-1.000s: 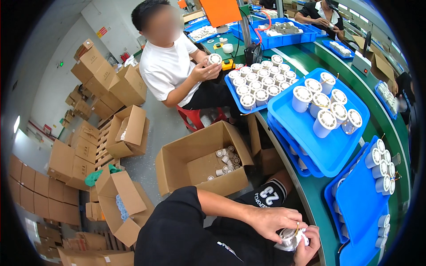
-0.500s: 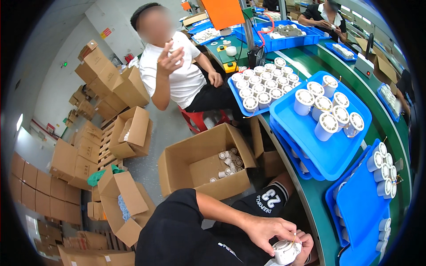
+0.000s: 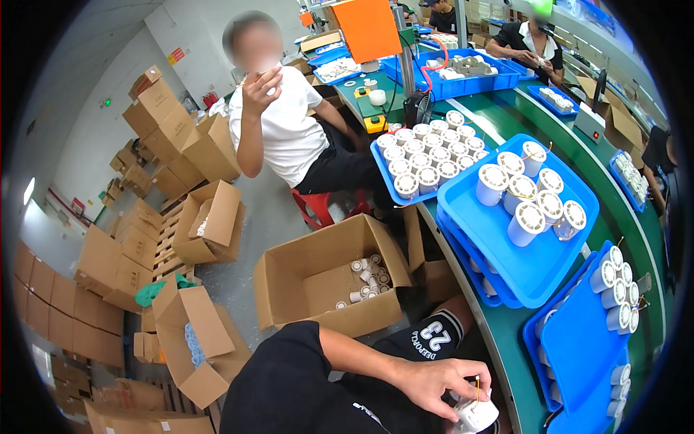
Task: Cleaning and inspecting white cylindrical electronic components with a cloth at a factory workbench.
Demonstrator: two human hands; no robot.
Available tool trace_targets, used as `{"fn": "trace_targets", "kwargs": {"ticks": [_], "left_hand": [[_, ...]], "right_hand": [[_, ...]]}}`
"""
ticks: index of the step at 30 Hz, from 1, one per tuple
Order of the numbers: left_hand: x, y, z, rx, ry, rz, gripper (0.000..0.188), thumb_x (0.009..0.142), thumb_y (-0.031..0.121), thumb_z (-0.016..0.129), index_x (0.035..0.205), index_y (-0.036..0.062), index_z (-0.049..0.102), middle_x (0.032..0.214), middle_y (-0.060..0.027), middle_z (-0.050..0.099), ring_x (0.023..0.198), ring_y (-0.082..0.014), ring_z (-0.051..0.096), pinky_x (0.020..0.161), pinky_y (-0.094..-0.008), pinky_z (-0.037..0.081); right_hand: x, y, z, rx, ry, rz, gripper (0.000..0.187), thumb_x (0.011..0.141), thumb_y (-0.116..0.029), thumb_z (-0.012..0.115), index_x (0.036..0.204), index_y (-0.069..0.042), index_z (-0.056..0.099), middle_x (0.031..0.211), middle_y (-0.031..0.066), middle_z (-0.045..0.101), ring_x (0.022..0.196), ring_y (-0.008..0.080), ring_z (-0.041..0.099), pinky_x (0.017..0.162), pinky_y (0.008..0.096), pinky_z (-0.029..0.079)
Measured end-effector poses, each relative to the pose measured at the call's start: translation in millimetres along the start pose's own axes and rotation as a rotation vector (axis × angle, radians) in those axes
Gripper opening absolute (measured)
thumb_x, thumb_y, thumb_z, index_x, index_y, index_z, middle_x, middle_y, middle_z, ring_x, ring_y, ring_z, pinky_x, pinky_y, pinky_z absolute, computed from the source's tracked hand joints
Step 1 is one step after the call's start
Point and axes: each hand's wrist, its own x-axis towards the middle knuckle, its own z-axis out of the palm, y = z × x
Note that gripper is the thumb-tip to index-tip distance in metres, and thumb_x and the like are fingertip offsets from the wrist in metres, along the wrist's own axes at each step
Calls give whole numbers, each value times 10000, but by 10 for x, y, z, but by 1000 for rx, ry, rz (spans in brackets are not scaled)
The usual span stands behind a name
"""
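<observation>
My left hand (image 3: 437, 387) grips a white round plastic housing (image 3: 478, 417) at the lower edge, with thumb and fingers spread over its near end. A thin orange-yellow wire (image 3: 478, 386) with a small white tip stands up beside the fingers. My right hand does not show; the housing's lower side is cut off or hidden. Just right of my hands, stacked blue trays (image 3: 531, 271) on the green bench hold similar white cylinders (image 3: 526, 223) with slotted tops and loose wires.
An open cardboard box (image 3: 311, 289) with several white parts stands on the floor ahead. A seated person in white (image 3: 278, 126) raises one hand. Another blue tray (image 3: 406, 195) is packed with white cylinders. Tilted blue trays (image 3: 582, 362) lie at the right. Stacked boxes fill the left.
My left hand has moved slightly down and right and now covers more of the housing, which has turned. My right hand, seen holding it before, no longer shows. The view has shifted slightly.
</observation>
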Motion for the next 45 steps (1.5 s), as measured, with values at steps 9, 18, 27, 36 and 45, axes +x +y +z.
{"fn": "trace_targets", "kwargs": {"ticks": [9,18,27,36,45], "left_hand": [[116,-448,282,145,278,31,544,720,59,753,1235,59,580,1178,-173,465,1069,-297,528,864,-361,487],[396,-436,675,-33,447,-111,536,783,119,738,1271,4,550,1186,-143,460,1123,-241,490,955,-333,405],[521,-543,621,225,260,-157,515,756,124,755,1217,-22,578,1172,-142,484,1115,-235,519,930,-349,448],[701,-539,689,-102,232,-200,657,707,57,755,1305,-34,499,1063,-124,496,950,-202,579,846,-288,515],[453,-397,450,22,118,-333,515,718,78,740,1178,-74,563,1076,-144,507,983,-226,592,826,-312,543]], "right_hand": [[226,22,119,-216,240,-399,265,818,-110,677,1021,-14,536,1018,176,593,856,279,615,762,392,536],[277,19,62,-454,496,-765,341,820,-127,676,1104,-17,523,1062,190,574,852,294,626,737,385,554],[213,-333,-258,-1239,483,-1123,467,744,-249,768,1078,-21,533,1103,166,501,1037,334,533,874,459,480],[75,-713,-446,-1469,250,-1089,247,896,-43,583,1137,12,584,1082,193,549,1040,346,524,899,473,432],[0,-835,-351,-1655,-353,-813,565,800,-271,526,1260,50,462,1205,232,501,1138,441,449,969,579,319]]}}
